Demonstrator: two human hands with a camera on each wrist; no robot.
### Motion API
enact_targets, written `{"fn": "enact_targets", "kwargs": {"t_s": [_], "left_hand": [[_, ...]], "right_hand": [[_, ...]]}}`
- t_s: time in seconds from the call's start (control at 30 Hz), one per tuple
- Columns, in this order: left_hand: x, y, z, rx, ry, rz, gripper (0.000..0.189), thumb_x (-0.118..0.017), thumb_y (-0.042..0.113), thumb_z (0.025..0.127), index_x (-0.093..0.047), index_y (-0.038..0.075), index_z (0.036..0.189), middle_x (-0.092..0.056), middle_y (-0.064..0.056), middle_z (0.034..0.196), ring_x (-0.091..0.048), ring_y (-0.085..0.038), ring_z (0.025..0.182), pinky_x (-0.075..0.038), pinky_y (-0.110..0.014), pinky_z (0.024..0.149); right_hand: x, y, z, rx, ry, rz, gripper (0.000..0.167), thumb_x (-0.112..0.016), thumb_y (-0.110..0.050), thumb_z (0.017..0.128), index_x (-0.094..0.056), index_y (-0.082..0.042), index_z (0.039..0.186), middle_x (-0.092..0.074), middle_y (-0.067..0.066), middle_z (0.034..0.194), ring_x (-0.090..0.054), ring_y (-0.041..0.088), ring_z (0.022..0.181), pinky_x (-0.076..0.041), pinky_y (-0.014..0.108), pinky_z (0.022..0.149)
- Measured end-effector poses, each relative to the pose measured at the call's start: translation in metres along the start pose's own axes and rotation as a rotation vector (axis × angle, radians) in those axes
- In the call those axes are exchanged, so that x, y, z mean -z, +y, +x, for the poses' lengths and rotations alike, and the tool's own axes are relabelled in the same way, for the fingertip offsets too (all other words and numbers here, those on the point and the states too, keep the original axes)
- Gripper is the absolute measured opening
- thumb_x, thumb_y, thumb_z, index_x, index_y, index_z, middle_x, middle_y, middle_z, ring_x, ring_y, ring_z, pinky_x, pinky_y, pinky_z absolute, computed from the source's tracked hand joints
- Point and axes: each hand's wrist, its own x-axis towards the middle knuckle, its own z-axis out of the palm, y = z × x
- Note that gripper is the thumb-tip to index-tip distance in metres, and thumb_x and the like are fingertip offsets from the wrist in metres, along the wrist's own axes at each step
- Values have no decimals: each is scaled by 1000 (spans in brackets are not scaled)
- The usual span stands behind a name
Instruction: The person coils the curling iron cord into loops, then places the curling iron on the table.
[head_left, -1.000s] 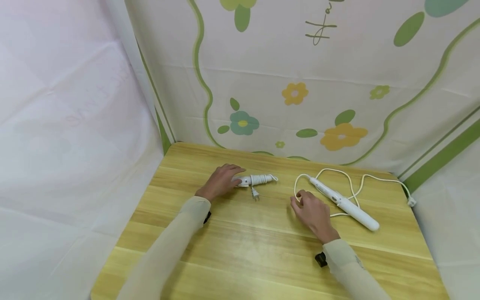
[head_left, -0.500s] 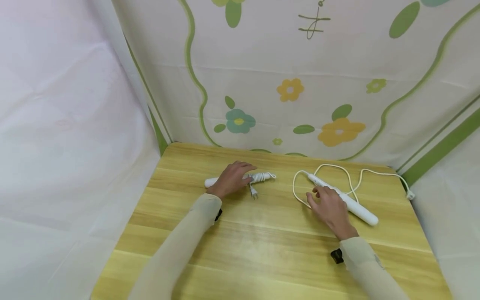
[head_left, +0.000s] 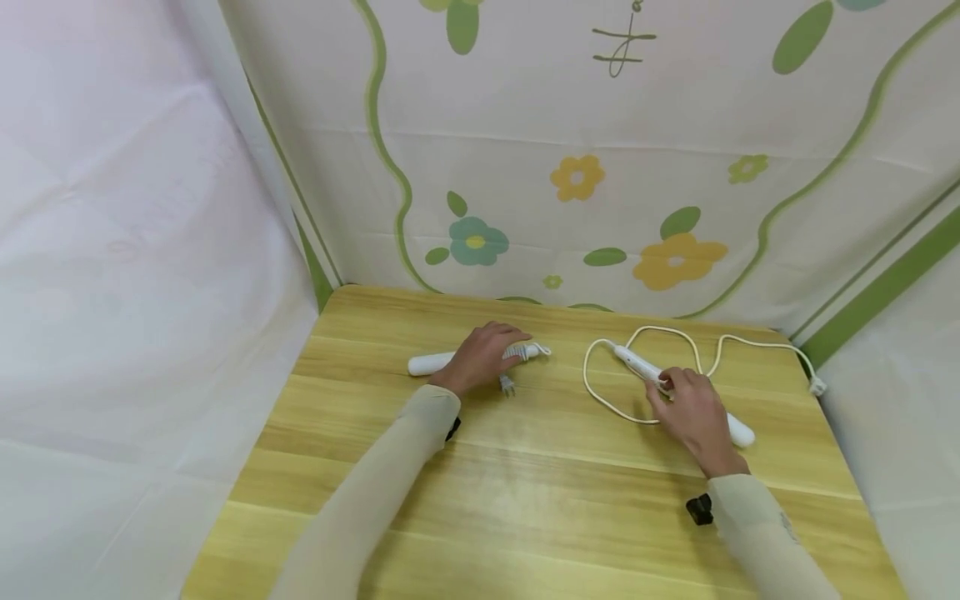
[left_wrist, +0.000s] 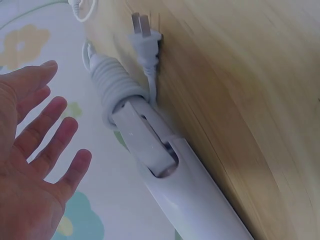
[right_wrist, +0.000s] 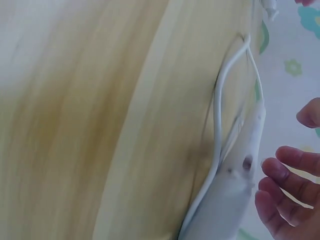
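Hovering over the wrapped wand [left_wrist: 147, 145]: left hand [head_left: 480, 358], fingers relaxed, gripping nothing. Right of that wand: right hand [head_left: 693, 412], likewise ungripped, above second wand [head_left: 637, 363].

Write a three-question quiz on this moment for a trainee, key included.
1. Multiple choice: how is the cord of the white device in the left wrist view arranged? A) wound round the device; B) stretched straight; C) tied to the hand.
2. True or false: the left hand has its fingers wrapped round that device.
3. Short answer: which hand is over the other white device, whose cord lies in loose loops?

Key: 1. A. 2. False; its fingers are extended, clear of the device. 3. The right hand.
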Motion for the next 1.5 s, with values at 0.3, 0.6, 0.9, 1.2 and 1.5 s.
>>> {"fn": "enact_targets", "kwargs": {"t_s": [0.3, 0.6, 0.9, 1.2, 1.5], "left_hand": [[-4, 11, 7, -21, -14, -11, 45, -75, 27, 106, -67, 19, 150, -67, -6, 152, -61, -30, 141, -50, -54, 116], [-8, 21, 15, -33, -20, 40, 44, -73, 35, 107, -67, 23, 150, -66, -1, 153, -60, -25, 143, -51, -49, 116], [-14, 33, 28, -26, -58, 8, 42, -72, 29, 109, -68, 20, 150, -65, -3, 154, -59, -26, 146, -48, -49, 120], [-26, 42, 39, -16, -90, 37, 43, -71, 32, 109, -67, 23, 150, -65, 0, 154, -58, -24, 145, -50, -46, 118], [-41, 50, 51, 11, -106, 51, 40, -70, 32, 110, -69, 23, 148, -67, 0, 152, -61, -24, 142, -50, -48, 118]], "right_hand": [[19, 43, -10, -89, -77, -35, 44, -71, -34, 101, -69, 5, 121, -69, 31, 113, -62, 54, 101, -48, 68, 81], [23, 72, -24, -129, -116, -62, 60, -73, -49, 102, -67, 6, 126, -65, 37, 121, -61, 59, 107, -47, 73, 84], [24, 85, -35, -180, -206, -27, 71, -75, -58, 99, -65, 4, 133, -67, 30, 120, -64, 48, 102, -50, 64, 79], [20, 96, -43, -144, -214, -9, 70, -80, -52, 98, -64, 7, 133, -66, 33, 120, -66, 45, 97, -52, 62, 77], [17, 102, -46, -69, -166, 89, 59, -86, -36, 96, -65, 9, 129, -67, 33, 122, -66, 50, 105, -50, 66, 84]]}}
